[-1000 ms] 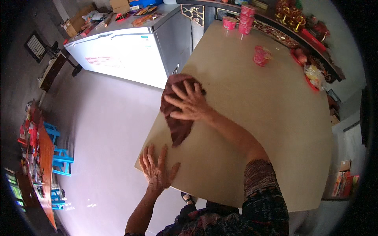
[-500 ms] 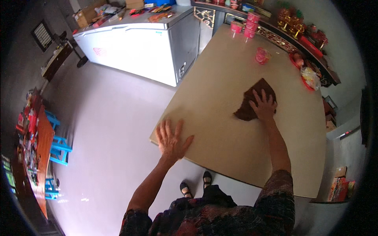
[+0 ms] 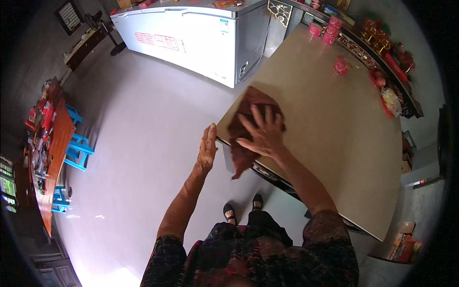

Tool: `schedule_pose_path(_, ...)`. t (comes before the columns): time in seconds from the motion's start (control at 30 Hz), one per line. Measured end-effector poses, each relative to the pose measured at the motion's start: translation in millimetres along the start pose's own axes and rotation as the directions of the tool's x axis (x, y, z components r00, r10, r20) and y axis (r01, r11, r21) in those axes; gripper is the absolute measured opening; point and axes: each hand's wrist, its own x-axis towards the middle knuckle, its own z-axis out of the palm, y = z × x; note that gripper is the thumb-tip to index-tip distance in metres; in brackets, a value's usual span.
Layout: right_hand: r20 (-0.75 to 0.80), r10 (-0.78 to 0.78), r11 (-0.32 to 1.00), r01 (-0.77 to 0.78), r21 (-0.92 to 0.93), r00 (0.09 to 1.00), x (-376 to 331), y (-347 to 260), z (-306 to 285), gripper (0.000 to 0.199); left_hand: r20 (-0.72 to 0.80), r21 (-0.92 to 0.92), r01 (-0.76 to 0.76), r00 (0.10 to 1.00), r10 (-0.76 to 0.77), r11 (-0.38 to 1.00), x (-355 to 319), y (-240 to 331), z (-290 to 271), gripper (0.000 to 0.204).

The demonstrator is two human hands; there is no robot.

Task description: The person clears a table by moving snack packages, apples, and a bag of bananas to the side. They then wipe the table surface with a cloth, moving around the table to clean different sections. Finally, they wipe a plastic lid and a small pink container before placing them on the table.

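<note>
My right hand (image 3: 262,133) presses flat, fingers spread, on a dark red cloth (image 3: 246,122) at the near left corner of a large beige table (image 3: 334,129). Part of the cloth hangs over the table's edge. My left hand (image 3: 208,147) is held edge-on just off that corner, beside the hanging cloth, fingers straight and together, holding nothing.
A white chest freezer (image 3: 191,36) stands beyond the table's left side. Pink cups (image 3: 330,31) and red items (image 3: 382,81) line the table's far and right edges. A wooden table (image 3: 48,143) with blue stools (image 3: 76,150) stands at far left on the pale floor.
My right hand has swept the cloth from the table's middle back to the near left corner. My left hand came off the tabletop and now sits beside the corner edge.
</note>
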Motion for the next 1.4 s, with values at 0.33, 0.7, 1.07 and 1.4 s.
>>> schedule_pose_path(0.33,-0.002,-0.085,0.991,0.085,0.100,0.996,9,-70,4,0.077,-0.071,-0.246,0.186,0.975,-0.209,0.951,-20,-12,12,0.063)
schedule_pose_path(0.7,-0.028,0.052,0.998,-0.053,-0.044,0.998,-205,29,-89,0.058,0.140,0.816,-0.380,0.861,0.489,0.436,-68,-1,145,0.056)
schedule_pose_path(1.07,-0.043,0.363,0.901,-0.363,-0.239,0.931,-433,118,-198,0.054,0.310,0.943,-0.329,0.839,0.448,-0.037,-72,-47,191,0.060)
schedule_pose_path(1.4,-0.091,0.892,0.357,-0.814,-0.458,0.443,-607,214,-256,0.054,0.322,0.944,-0.320,0.853,0.411,-0.075,-74,-44,194,0.058)
